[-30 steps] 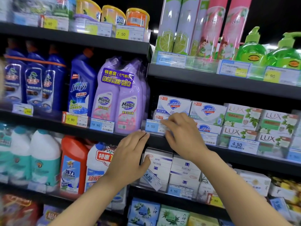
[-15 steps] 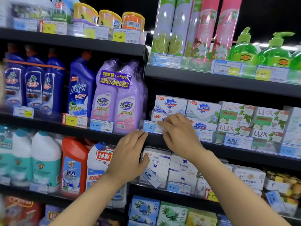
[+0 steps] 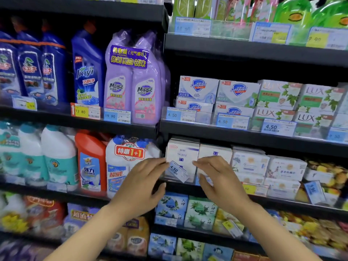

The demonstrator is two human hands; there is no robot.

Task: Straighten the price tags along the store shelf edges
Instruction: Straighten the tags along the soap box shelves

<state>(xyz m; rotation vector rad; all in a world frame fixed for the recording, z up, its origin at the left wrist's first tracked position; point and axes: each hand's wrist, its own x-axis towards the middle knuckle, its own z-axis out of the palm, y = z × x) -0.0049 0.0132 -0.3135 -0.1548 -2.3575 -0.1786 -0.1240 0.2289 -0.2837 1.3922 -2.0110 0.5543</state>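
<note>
A blue-and-white price tag marked 4.50 [image 3: 177, 171] hangs tilted, its right end dropped, in front of white soap boxes [image 3: 182, 153] on the lower shelf edge [image 3: 180, 188]. My left hand [image 3: 143, 183] reaches in from the left with straight fingers, the fingertips at the tag's upper left corner. On the other side, my right hand [image 3: 218, 178] sits with loosely spread fingers and the thumb below, just off the tag's right end. Neither hand visibly grips it. One shelf up, the 4.50 tag [image 3: 180, 115] under the Safeguard boxes sits level.
Purple Magic bottles [image 3: 131, 81] and a blue Jiayi bottle [image 3: 87, 72] stand on the upper left shelf. Lux boxes [image 3: 301, 102] fill the right. Farther right a blue tag [image 3: 314, 191] leans crooked, and a yellow tag [image 3: 231, 227] tilts on the shelf below.
Both hands dropped from the 4.50 tag under the Safeguard boxes to the tilted 4.50 tag one shelf lower. The camera moved closer and lower.
</note>
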